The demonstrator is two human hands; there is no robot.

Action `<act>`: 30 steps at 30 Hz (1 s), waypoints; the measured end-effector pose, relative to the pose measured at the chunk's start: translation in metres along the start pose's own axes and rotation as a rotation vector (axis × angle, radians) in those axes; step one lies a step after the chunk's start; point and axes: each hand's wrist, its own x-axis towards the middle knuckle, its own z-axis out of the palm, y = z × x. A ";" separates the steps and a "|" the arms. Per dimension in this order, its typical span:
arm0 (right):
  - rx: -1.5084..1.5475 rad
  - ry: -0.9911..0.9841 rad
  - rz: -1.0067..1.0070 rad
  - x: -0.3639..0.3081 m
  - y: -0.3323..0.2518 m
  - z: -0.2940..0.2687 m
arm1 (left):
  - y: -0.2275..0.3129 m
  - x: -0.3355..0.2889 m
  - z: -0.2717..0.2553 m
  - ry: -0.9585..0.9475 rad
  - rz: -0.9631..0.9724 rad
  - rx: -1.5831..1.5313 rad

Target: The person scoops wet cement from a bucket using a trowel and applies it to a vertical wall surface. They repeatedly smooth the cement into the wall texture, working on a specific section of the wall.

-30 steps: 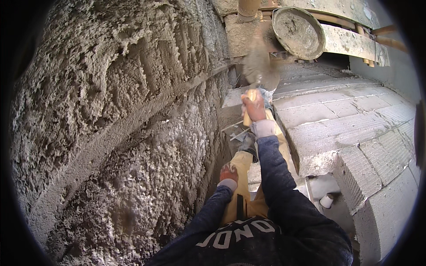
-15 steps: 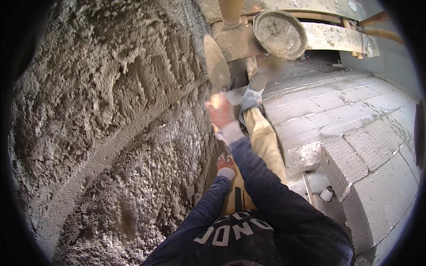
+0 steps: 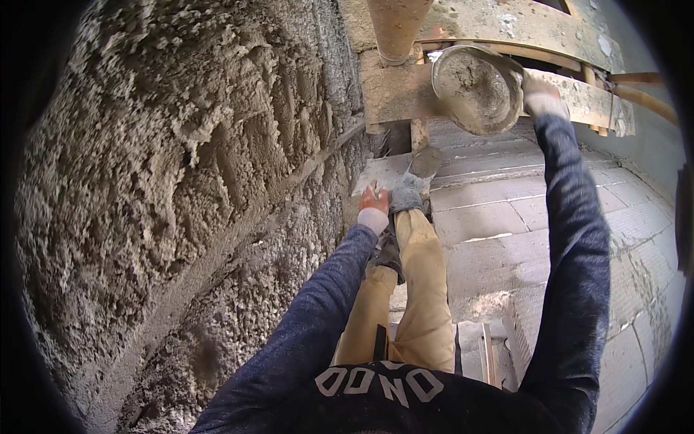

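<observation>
My right hand [image 3: 541, 99] is stretched far out to the right rim of a round bucket [image 3: 473, 87] of wet grey mortar. Its fingers are closed round the trowel, whose blade is smeared by motion and mostly hidden at the bucket's side. Lower down, my left hand [image 3: 374, 200] hangs between the rough wall and my leg, fingers loosely apart and holding nothing. Wet, lumpy mortar covers the wall [image 3: 159, 137] on the left, crossed by a smoother slanting band [image 3: 238, 224].
Mortar-spattered planks [image 3: 405, 94] and a thick round post [image 3: 396, 32] stand ahead by the bucket. Pale blocks [image 3: 499, 217] form a surface on the right. My shoe [image 3: 425, 163] rests on boards below. Wooden poles [image 3: 643, 101] cross at the far right.
My right hand, with the trowel, has swung from beside the wall to the bucket at the right. My left hand has moved forward. The view has shifted slightly.
</observation>
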 end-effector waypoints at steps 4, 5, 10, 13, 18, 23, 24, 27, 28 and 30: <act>-0.175 0.130 -0.289 0.047 -0.059 0.043 | 0.044 0.058 0.023 -0.040 0.035 -0.026; -0.328 0.149 -0.364 0.036 -0.079 0.053 | 0.054 0.075 0.034 -0.042 0.047 -0.014; -0.187 0.024 -0.392 -0.017 -0.027 0.106 | 0.107 0.134 0.064 -0.044 0.159 -0.051; -0.542 0.016 -0.291 -0.050 0.028 0.068 | 0.145 0.161 0.073 -0.121 0.136 -0.166; -0.256 -0.132 -0.036 -0.007 0.064 0.062 | 0.170 0.198 0.097 -0.213 0.171 -0.432; 0.001 -0.211 0.065 0.045 0.024 0.189 | 0.192 0.207 0.119 -0.192 0.223 -0.283; 0.290 -0.290 0.075 0.036 -0.004 0.162 | 0.174 0.215 0.115 -0.119 0.217 -0.338; 0.470 -0.267 0.029 0.016 0.007 0.200 | 0.199 0.181 0.109 -0.073 0.308 -0.243; 0.524 -0.271 -0.022 0.012 0.009 0.208 | 0.200 0.173 0.112 -0.061 0.319 -0.270; 0.607 -0.443 -0.006 0.010 -0.007 0.188 | 0.196 0.164 0.121 -0.021 0.343 -0.318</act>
